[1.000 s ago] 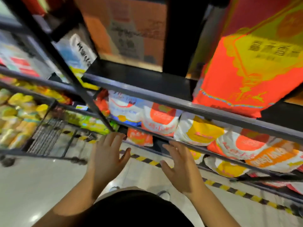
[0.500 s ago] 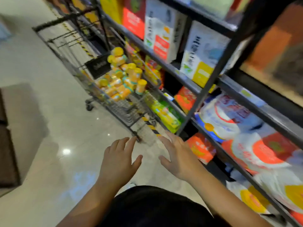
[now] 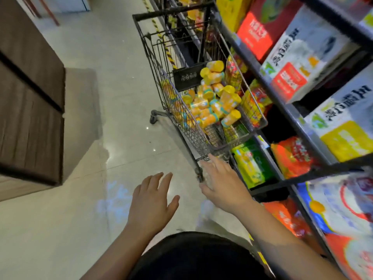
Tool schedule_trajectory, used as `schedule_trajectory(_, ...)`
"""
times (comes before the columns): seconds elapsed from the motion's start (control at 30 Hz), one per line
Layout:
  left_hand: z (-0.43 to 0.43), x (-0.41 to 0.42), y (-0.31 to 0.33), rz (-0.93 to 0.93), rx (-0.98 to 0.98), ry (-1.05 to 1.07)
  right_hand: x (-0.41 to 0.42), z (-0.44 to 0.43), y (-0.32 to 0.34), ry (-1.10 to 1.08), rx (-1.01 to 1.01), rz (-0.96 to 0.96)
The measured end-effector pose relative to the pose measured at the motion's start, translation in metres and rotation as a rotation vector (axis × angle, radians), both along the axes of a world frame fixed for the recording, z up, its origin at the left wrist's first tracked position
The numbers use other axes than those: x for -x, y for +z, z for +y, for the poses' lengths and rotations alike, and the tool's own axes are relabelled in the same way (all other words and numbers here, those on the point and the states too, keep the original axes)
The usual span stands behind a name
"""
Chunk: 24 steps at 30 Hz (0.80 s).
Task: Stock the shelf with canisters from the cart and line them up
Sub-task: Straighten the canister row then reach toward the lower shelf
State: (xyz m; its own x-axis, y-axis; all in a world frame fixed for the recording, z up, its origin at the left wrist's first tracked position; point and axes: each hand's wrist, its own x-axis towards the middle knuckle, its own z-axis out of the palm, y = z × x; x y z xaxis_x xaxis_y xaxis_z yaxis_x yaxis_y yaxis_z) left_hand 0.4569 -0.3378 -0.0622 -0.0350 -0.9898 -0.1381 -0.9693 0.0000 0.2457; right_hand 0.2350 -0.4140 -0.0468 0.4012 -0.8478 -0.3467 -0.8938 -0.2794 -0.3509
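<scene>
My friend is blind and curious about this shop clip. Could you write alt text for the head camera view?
A person's empty, open left hand and right hand reach toward a wire shopping cart heaped with yellow canisters. The cart stands on a pale floor beside a shelf of boxes and bags.

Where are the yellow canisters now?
In the head view, the yellow cylindrical canisters lie piled in the black wire cart, upper centre, left of the dark metal shelf.

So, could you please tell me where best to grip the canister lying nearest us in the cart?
Probably round the middle of that canister, coming from above: it lies tilted atop the pile, barrel exposed, and the wire walls of the cart block the sides.
</scene>
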Motion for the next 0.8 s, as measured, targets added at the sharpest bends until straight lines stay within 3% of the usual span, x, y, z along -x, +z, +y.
schedule_trajectory(0.2, -0.111, -0.006, -0.015, -0.039, -0.004, 0.025, 0.009, -0.048, 0.013, 0.029, 0.007, -0.046)
schedule_trajectory(0.5, -0.283, -0.001, 0.003, -0.111, 0.038, -0.04, 0.031, -0.196, 0.018, -0.039, 0.002, -0.069)
schedule_trajectory(0.8, -0.36, -0.001, 0.017, -0.093, 0.083, -0.132, 0.01, -0.325, -0.021, -0.077, -0.066, 0.003)
